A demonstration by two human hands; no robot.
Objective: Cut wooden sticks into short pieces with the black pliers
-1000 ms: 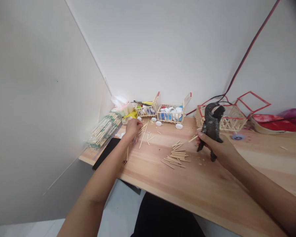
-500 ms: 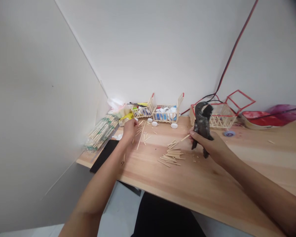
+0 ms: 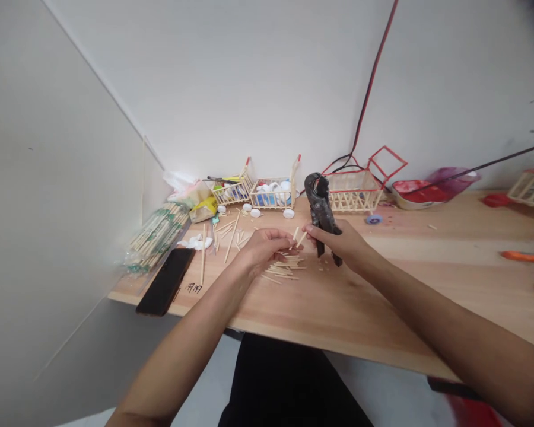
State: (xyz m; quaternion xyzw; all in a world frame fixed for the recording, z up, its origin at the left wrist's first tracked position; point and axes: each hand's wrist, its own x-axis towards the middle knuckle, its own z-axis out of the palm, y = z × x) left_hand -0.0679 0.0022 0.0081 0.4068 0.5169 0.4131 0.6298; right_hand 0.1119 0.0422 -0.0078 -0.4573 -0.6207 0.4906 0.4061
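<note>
My left hand is closed in a pinch on a short wooden stick. It hovers over a pile of cut wooden sticks on the table. Close by on the right, my right hand is wrapped round a worn black hand cutter with its head pointing up. Between that hand's thumb and finger is another short stick, its end close to the left fingers. Whether the two sticks touch, I cannot tell. Tiny offcuts lie below the cutter.
Small stick carts with white wheels stand along the wall, beside a red-edged one. Bagged sticks and a black phone lie left. A red-lined bowl and orange-handled tool are right.
My left hand has moved right, from the scattered sticks to beside the right hand, and now holds a short stick. My right hand keeps the cutter and its stick. The view has turned right.
</note>
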